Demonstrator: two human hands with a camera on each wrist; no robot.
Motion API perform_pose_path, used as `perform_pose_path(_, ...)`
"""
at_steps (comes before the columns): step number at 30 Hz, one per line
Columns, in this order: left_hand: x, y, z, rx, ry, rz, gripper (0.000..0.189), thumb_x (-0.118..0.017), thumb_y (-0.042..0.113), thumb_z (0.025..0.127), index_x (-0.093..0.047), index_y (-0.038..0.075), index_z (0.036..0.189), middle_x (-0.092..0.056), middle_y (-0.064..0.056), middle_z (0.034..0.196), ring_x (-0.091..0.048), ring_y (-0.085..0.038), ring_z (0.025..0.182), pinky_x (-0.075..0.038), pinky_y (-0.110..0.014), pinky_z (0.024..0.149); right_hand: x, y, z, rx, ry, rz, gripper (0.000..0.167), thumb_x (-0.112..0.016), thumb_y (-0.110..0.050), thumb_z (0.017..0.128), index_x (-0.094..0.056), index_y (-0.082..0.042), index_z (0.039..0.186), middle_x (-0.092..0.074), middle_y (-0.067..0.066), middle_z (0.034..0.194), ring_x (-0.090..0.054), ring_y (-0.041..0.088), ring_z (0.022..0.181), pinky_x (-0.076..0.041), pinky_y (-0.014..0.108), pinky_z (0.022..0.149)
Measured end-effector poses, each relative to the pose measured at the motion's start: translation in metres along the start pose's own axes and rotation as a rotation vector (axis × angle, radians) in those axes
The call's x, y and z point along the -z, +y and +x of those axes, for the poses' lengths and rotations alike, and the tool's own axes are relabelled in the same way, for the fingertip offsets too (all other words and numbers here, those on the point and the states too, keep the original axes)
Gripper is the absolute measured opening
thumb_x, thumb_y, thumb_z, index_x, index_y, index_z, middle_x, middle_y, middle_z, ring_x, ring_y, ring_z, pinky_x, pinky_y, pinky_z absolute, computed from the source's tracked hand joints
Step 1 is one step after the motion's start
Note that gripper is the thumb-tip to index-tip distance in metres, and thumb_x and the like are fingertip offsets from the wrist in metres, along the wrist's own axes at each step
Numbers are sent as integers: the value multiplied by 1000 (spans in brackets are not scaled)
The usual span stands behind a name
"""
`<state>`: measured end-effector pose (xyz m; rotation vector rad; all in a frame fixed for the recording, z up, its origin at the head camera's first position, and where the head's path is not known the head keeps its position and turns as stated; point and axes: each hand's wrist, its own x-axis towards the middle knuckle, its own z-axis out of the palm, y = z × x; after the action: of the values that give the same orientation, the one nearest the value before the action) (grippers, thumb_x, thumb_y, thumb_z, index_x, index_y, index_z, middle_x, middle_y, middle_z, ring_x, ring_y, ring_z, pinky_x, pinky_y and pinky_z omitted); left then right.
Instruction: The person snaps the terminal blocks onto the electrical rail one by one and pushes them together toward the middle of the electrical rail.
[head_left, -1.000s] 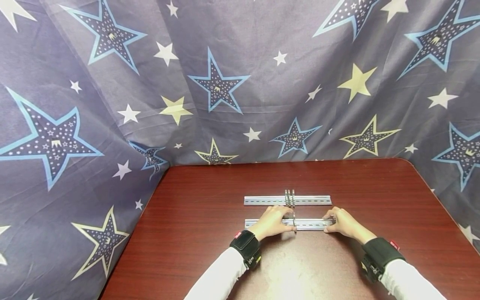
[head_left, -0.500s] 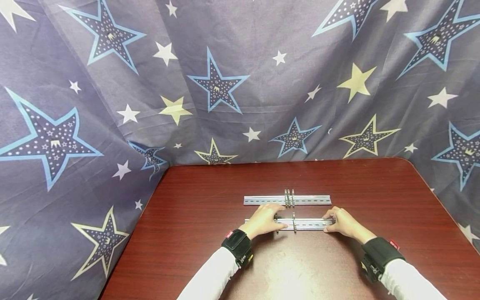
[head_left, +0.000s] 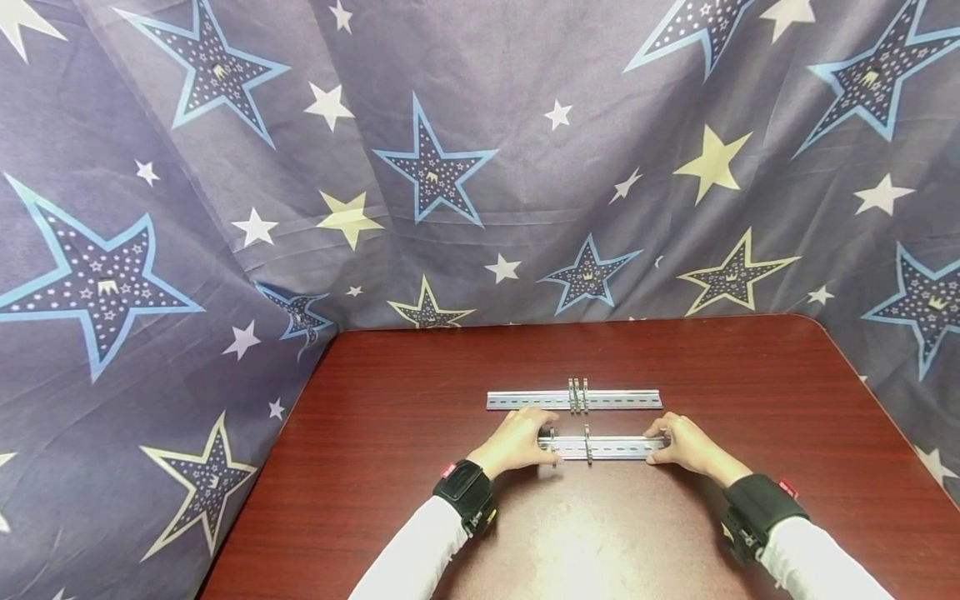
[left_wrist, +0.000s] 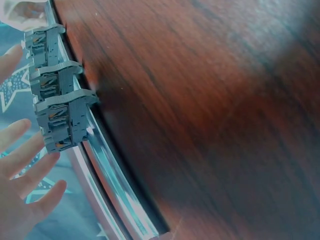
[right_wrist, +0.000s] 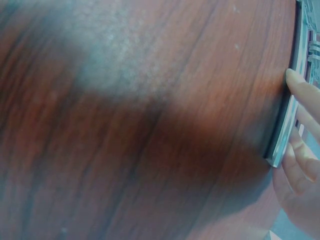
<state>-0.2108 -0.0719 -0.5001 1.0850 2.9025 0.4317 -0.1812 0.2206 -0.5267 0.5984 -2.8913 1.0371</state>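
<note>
On the table lies a slotted metal DIN rail (head_left: 618,448), the nearer of two. My right hand (head_left: 690,446) grips its right end between thumb and fingers. One thin terminal block (head_left: 588,446) sits across its middle. Another terminal block (head_left: 553,457) stands left of that, between the thumb and forefinger of my left hand (head_left: 512,443), which spans the rail's left part and hides its left end. In the left wrist view, the fingers (left_wrist: 47,195) are spread beside a grey terminal block (left_wrist: 62,120); three blocks show there.
A second DIN rail (head_left: 525,402) lies parallel behind, with three terminal blocks (head_left: 578,397) standing close together at its middle. The reddish-brown table (head_left: 405,383) extends around both rails. A star-patterned cloth (head_left: 480,192) hangs behind and at the sides.
My left hand has moved left along the nearer rail, bringing the left terminal block into view and baring more rail between the two blocks. My right hand stays at the right end.
</note>
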Motion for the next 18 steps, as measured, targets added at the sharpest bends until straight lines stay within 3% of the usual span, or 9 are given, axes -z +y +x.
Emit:
perform_pose_path(8, -3, -1, -2, 7, -10, 22, 65, -73, 42, 62, -56, 9, 116, -60, 0, 107, -52, -18, 100, -37, -33, 85, 0, 0, 0, 4, 8, 5, 28, -77, -10, 57, -64, 0, 80, -57, 7, 77, -49, 17, 69, -39, 29, 61)
perform_pose_path(18, -5, -2, -5, -3, 7, -2, 60, -75, 39, 62, -58, 9, 112, -62, -1, 103, -54, -18, 98, -37, -33, 84, 0, -3, -1, -49, -13, -9, 28, -78, -14, 58, -65, -3, 81, -55, 6, 80, -48, 19, 73, -38, 32, 63)
